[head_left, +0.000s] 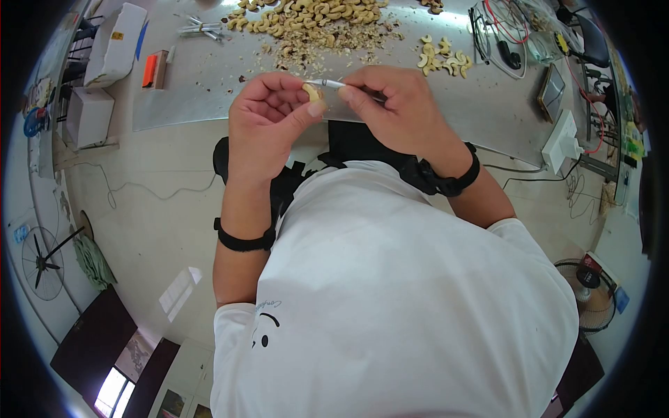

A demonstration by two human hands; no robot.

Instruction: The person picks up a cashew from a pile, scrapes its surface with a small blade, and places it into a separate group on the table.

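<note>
Cashew kernel held against a slim silver hand tool, on the near side of the cashew pile.
The left hand [259, 136] grips a curved cashew kernel [313, 92] between thumb and forefinger; the grip of the right hand [411, 115] is closed on the slim silver hand tool [329, 83], its tip at the kernel. Outward, crumbs [327, 50] border the near side of the cashew pile [300, 17] on the desk [188, 104], and a small cashew group [446, 63] lies to its right. Probable faults: the tip, if pushed too hard, may skid into the left fingertips; a tight pinch may snap the kernel. Pose: both forearms reach forward, left palm inward with fingers curled, right forearm slanting inward, its fingers folded around the tool.
</note>
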